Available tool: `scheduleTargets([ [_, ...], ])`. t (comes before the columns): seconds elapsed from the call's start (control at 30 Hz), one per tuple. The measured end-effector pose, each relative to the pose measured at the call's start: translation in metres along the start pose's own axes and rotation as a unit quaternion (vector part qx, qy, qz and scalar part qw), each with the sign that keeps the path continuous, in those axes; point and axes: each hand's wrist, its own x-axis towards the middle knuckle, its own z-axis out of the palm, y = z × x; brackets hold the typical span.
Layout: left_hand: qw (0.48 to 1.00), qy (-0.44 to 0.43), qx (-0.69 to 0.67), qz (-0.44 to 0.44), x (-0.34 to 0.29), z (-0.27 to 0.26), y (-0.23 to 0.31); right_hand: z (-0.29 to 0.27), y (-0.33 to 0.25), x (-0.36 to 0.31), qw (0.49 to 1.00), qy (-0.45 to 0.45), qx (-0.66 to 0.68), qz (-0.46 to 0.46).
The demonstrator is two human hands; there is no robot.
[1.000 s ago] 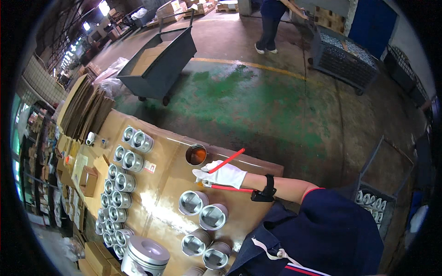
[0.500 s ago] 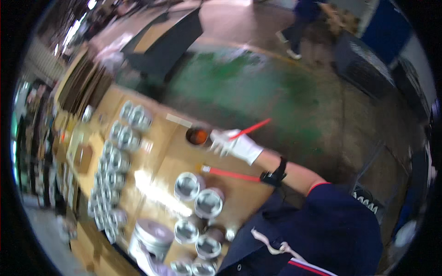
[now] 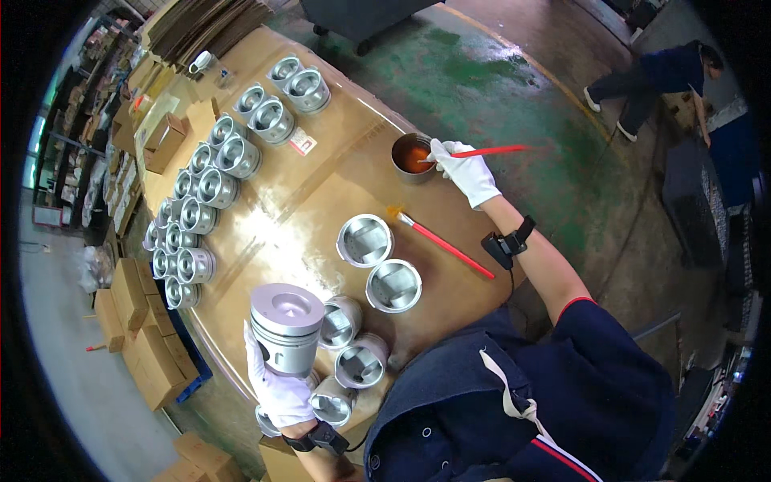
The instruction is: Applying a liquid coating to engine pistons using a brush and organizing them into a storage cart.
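A metal piston [image 3: 286,329], crown up, is held in my white-gloved left hand [image 3: 277,384] over the near-left part of the table. My right hand [image 3: 467,173], gloved too, closes on a red-handled brush [image 3: 496,150]. The brush's tip reaches the mouth of a metal cup [image 3: 411,178] of reddish-orange liquid; its bristles are hidden there. Another red-handled paintbrush [image 3: 450,246] lies on the table with yellowish bristles. Between my hands, several pistons [image 3: 365,240] rest with their hollow sides up.
Several more pistons [image 3: 218,187] stand in rows along the table's left side. A clear jar [image 3: 210,66] and stacked cardboard sheets [image 3: 205,32] are at the far end. Cardboard boxes [image 3: 144,321] sit on the floor to the left. Another person [image 3: 654,84] bends at the far right.
The view has swung, showing more of the left hand and its piston. The right hand's brush is now at the cup's mouth; the other brush still lies on the table.
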Motion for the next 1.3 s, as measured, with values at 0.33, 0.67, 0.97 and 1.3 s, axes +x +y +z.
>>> scheduleTargets([
  [0.33,0.977,-0.055,0.153,0.139,-0.013,0.01,-0.016,-0.002,-0.004,-0.015,0.996,0.021,-0.046,-0.079],
  [0.67,0.971,-0.116,0.201,0.048,-0.068,0.059,0.006,-0.033,-0.061,-0.081,0.985,0.037,0.017,-0.169],
  [0.97,0.969,-0.151,0.132,0.146,-0.029,0.038,-0.036,-0.017,-0.099,-0.14,0.958,-0.074,0.264,-0.079],
  [1.3,0.958,-0.133,0.181,0.176,-0.003,0.024,-0.063,0.011,-0.148,-0.183,0.936,-0.162,0.289,-0.12],
])
